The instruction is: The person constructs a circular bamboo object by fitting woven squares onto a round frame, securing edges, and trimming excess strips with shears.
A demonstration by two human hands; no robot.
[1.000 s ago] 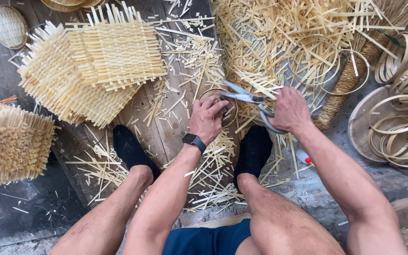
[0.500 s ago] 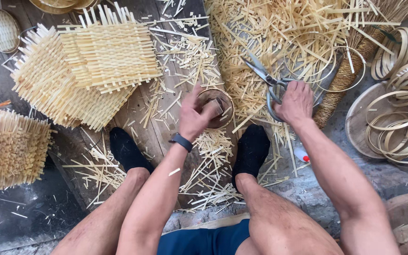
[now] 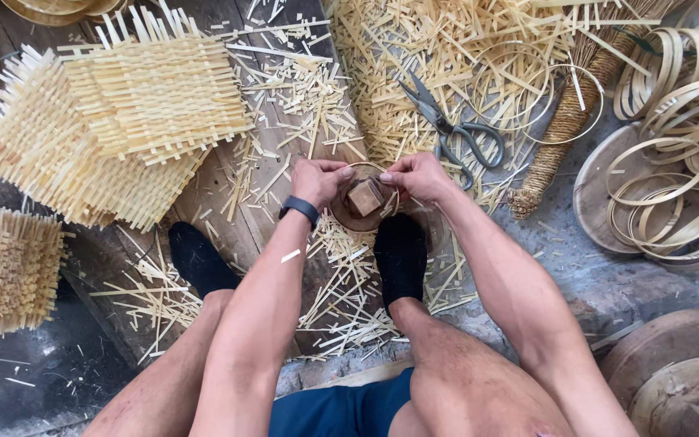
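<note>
The left hand (image 3: 317, 180) now pinches the rim of the small round mould (image 3: 363, 200) between the feet; the right hand (image 3: 418, 174) has dropped the scissors (image 3: 449, 129), joining it, fingers closed on the rim.

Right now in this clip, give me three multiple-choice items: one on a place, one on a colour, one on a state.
1. Where do the scissors lie?
A. on the strips beyond the hands
B. in the right hand
C. on the woven mats

2. What colour are the socks?
A. white
B. black
C. red

3. What are the two hands doing?
A. resting on the knees
B. both gripping a small round form
C. one is raised

Answers: 1 A, they lie untouched on cut strips; 2 B, both feet are black; 3 B, left hand and right hand pinch the round form.
</note>
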